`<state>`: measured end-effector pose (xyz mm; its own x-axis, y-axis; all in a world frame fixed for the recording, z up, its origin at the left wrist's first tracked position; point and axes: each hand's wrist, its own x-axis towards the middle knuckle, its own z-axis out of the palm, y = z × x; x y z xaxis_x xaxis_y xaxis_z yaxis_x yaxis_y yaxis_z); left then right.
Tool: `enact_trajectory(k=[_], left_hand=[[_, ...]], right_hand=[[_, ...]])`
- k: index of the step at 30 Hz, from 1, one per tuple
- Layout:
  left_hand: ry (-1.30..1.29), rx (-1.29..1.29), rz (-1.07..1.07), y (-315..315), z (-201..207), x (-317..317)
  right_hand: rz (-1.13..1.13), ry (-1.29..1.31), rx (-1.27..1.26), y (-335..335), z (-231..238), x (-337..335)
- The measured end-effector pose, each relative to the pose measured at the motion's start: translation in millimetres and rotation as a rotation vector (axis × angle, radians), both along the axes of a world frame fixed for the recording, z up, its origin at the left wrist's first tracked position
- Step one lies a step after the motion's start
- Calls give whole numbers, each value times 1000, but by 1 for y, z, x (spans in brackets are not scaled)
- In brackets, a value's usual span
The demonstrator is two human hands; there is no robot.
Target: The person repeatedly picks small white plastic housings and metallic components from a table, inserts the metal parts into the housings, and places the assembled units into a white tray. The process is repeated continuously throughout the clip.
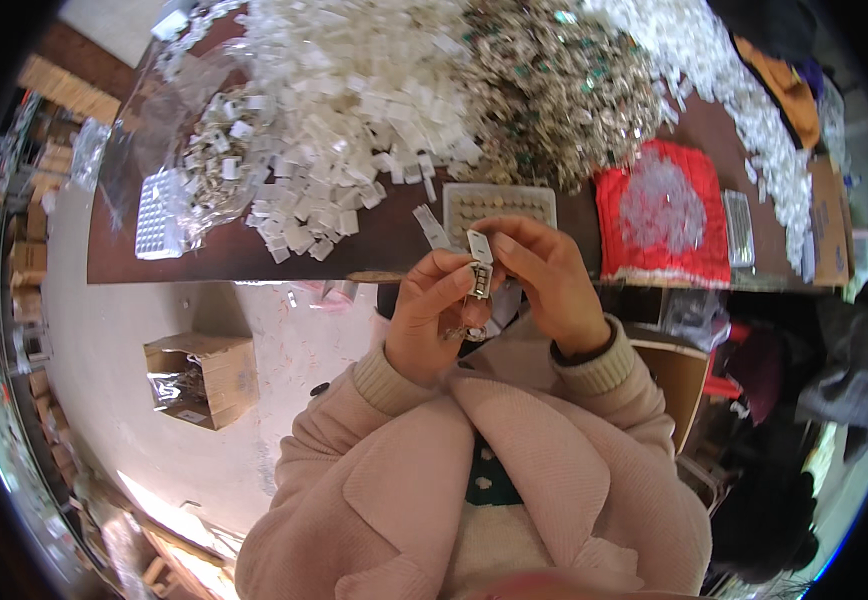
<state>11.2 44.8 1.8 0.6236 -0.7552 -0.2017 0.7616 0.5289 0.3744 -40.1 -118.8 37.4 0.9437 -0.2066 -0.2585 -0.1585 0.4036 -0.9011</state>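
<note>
My left hand [422, 318] pinches a small metal-framed part [481, 281] with a row of dark slots, in front of my chest. More small shiny pieces [473, 334] show below it by the left fingers. Between the thumb and fingers of my right hand [556, 288] is a small white plastic cover [479, 246], its lower end meeting the top of the metal-framed part. How firmly the two are joined I cannot tell. Just beyond my hands are a clear tray [552, 207] of small round pieces and a few narrow clear strips [428, 224].
A brown table [394, 212] bears large heaps of white plastic pieces [344, 110] and metal parts [564, 85]. Clear pieces [662, 208] lie on a red bag [629, 262] at the right. A white gridded tray [159, 212] sits left. An open cardboard box [229, 378] stands on the floor.
</note>
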Motion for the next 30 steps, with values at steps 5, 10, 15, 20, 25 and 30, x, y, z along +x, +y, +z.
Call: enact_trajectory(k=[5, 10, 15, 20, 25, 30], left_hand=[[-1, -44, -35, 1, 4, -1], [3, 18, -14, -5, -3, -4], [66, -116, -30, -8, -5, -4], [148, -65, -61, -11, -1, -8], [57, 33, 43, -19, 5, -15], [84, 95, -32, -21, 10, -17]], right_hand=[[-174, -70, -185, 11, 3, -2], [-343, -534, -933, 17, 2, -5], [-93, -687, -717, 0, -2, -11], [-127, -734, -689, 1, -7, -9], [-170, -766, -769, 2, -7, -8], [-173, -763, -752, 0, -9, -13]])
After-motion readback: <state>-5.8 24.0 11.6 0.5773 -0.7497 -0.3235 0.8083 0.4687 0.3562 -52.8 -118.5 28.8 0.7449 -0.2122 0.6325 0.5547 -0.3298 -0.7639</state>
